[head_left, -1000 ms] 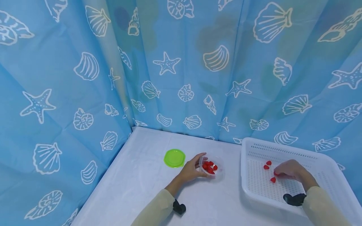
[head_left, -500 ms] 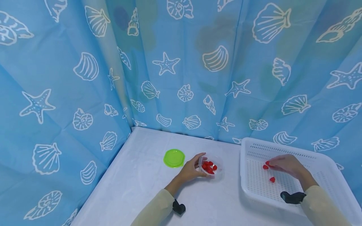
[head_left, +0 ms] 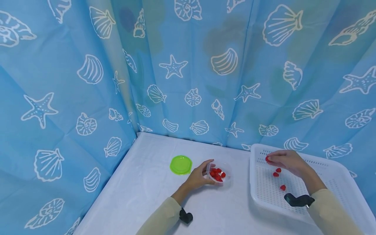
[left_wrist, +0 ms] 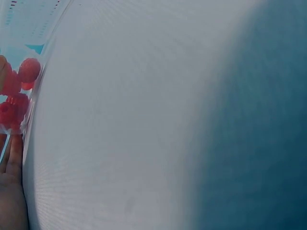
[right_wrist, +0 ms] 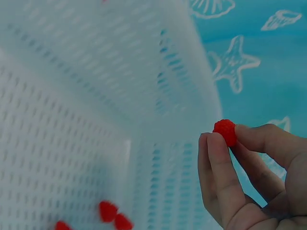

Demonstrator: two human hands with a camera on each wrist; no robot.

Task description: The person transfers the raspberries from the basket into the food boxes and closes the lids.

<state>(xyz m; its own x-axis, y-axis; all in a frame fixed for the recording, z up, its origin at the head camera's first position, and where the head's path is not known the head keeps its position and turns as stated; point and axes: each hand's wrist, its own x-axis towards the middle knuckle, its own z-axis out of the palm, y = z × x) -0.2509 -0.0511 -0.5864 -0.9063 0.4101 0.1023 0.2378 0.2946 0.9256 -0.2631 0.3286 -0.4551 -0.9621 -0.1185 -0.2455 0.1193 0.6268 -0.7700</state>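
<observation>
My left hand (head_left: 197,178) grips the side of a clear plastic container (head_left: 228,179) on the table, thumb at the near side and fingers at the far side. Several red raspberries (head_left: 218,174) lie inside it, and the left wrist view shows these raspberries (left_wrist: 17,103) through the clear wall. Between thumb and fingertips, my right hand (head_left: 289,161) pinches one raspberry (right_wrist: 225,132), raised over the left part of a white perforated basket (head_left: 305,156). On the basket floor below are 3 more raspberries (head_left: 283,187), two of them close together.
A green lid (head_left: 180,164) lies flat on the white-covered table (head_left: 152,182), left of the container. Behind and to the left hangs a blue curtain (head_left: 188,78) with shell prints. The basket's raised rim stands between my right hand and the container.
My right hand has picked up a raspberry from the basket floor, then moved up and to the left with it. The left hand and the container have stayed in place.
</observation>
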